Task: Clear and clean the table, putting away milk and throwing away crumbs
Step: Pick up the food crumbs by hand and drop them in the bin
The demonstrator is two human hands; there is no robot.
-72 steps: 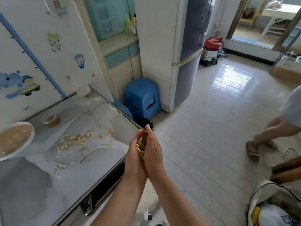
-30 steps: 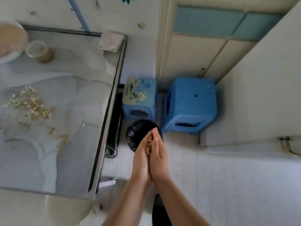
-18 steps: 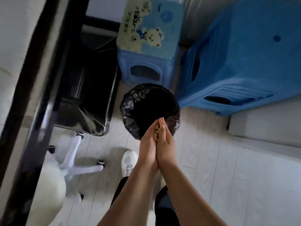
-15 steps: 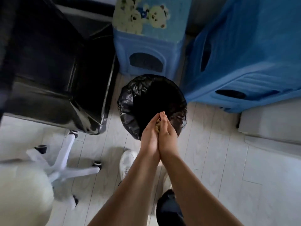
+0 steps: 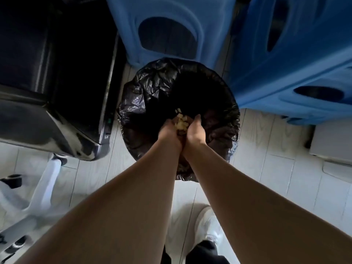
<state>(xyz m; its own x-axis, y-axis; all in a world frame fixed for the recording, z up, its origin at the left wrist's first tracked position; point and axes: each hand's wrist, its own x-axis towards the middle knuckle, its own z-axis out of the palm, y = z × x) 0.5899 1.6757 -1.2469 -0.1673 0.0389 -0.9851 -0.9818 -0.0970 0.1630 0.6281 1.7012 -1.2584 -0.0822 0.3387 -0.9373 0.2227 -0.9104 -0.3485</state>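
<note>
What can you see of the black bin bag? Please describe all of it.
The bin bag is thin, glossy, crinkled black plastic, lining a round bin that stands on the pale floor. Its edge is folded over the rim; the mouth is open and the inside too dark to see. It stands beside a dark cabinet and close to two blue stools. The left hand and right hand are over its mouth, letting crumbs fall in.
</note>
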